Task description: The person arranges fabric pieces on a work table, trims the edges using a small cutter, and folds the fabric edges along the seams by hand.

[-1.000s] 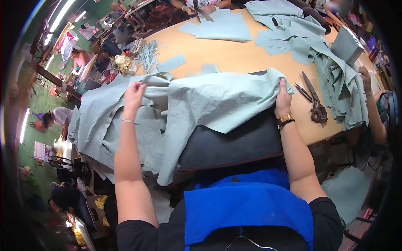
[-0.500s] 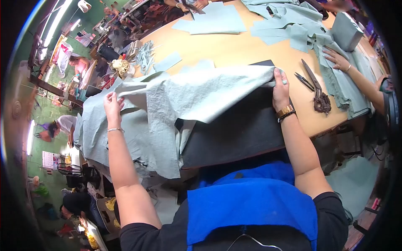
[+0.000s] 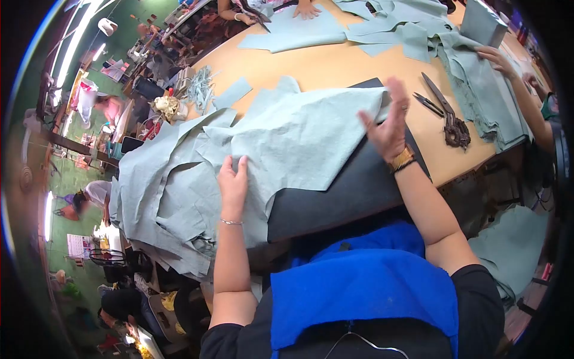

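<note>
A wide pale blue-green sheet of cloth or leather (image 3: pixel 293 128) lies over a black board (image 3: pixel 341 206) and other similar sheets. My left hand (image 3: pixel 233 182) rests on it near the middle, thumb and a finger slightly apart; the remaining fingers are hidden. My right hand (image 3: pixel 388 122) is raised beside the sheet's right corner, with fingers spread and nothing held. To its right on the tan table (image 3: pixel 412 75) lie large scissors (image 3: pixel 443 107) with wrapped handles and small snips (image 3: pixel 429 105).
More pale sheets (image 3: pixel 173 191) hang over the table's left edge. At right, another person's hand (image 3: pixel 496 60) touches stacked sheets (image 3: pixel 478 96) by a grey-green block (image 3: pixel 483 24). At the far side, a person holds scissors (image 3: pixel 256 15). Cut strips (image 3: pixel 200 90) lie at back left.
The lifted sheet has come down flatter across the board. My left hand has moved right onto it, and my right hand has let go of its corner and spread its fingers.
</note>
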Demonstrator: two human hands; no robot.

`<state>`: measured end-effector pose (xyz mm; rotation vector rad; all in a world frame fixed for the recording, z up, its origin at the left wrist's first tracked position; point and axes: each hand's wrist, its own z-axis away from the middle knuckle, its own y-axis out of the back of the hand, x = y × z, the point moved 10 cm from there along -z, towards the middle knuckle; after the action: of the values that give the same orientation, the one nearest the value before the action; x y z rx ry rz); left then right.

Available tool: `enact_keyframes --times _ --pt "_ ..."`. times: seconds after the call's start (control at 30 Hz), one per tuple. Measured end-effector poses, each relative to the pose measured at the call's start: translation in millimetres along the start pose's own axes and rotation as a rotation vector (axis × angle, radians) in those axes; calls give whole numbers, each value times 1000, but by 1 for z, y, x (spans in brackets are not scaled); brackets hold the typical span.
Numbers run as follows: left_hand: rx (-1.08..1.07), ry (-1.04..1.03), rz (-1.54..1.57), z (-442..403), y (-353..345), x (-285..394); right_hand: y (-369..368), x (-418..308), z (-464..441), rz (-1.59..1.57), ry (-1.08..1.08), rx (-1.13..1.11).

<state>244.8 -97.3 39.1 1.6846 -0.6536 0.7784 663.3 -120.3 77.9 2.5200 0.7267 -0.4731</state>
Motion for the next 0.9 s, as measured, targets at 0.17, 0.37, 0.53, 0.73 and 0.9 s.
enact_keyframes --times 0.17,0.37,0.53,0.73,0.9 --pt "-353 -456 83 66 -81 165 -49 -110 32 -486 123 -633" --pt "-276 -477 142 16 -69 150 -53 8 45 -806 -926 -216" --pt "-99 -487 -546 -16 -68 59 -91 116 62 -1399 -729 -180" --pt "84 -419 -400 -42 -10 51 -7 97 3 -1599 -1240 40" --pt "66 -559 -445 -41 62 109 36 71 -68 -1729 -889 -17"
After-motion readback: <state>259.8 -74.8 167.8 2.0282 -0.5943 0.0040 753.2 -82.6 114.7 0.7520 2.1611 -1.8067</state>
